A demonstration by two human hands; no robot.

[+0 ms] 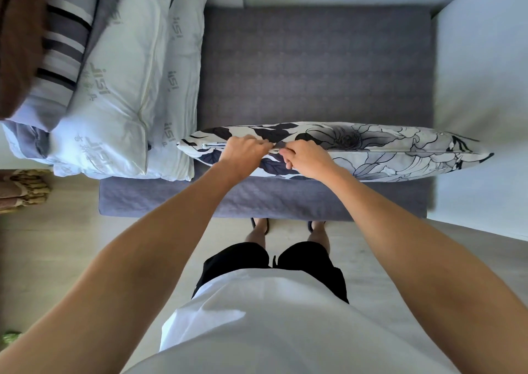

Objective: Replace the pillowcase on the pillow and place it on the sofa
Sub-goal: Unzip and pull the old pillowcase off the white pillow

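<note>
A pillow in a black, grey and white floral pillowcase (385,150) stands on its edge across the front of the grey sofa seat (314,67). Its zipper seam faces up and runs along the top. My left hand (245,150) pinches the pillowcase fabric at the seam near the pillow's left end. My right hand (305,156) pinches the seam just to the right of it, the fingertips of both hands nearly touching. Whether a zipper pull sits between my fingers is hidden.
A stack of white printed pillows (125,87) and striped bedding (65,47) fills the sofa's left side. White sofa arm (480,87) on the right, white backrest behind. Wooden floor below, my feet at the sofa's front edge, a fringed rug (25,187) at left.
</note>
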